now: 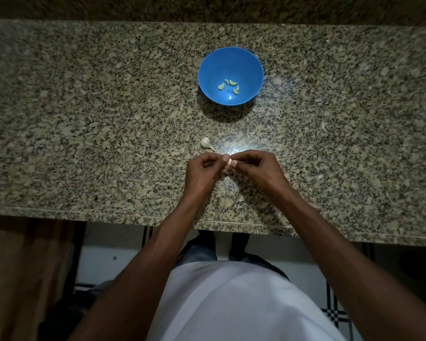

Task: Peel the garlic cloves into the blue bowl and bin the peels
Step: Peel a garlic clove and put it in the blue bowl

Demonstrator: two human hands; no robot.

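Note:
A blue bowl [208, 70] stands on the granite counter [84, 119] ahead of me, with several pale peeled garlic cloves [228, 85] lying in its bottom. Nearer to me, just left of my hands, a small garlic bulb remnant [206, 143] with its stem lies on the stone. My left hand [202, 172] and my right hand [255, 169] meet above the counter's near part, and both pinch one garlic clove [229, 162] between thumbs and fingertips. Most of that clove is hidden by my fingers.
The counter's front edge [133, 215] runs just below my wrists, with tiled floor beneath. A few pale peel scraps [320, 176] lie on the stone to the right. A dark backsplash wall [207, 8] closes the far side.

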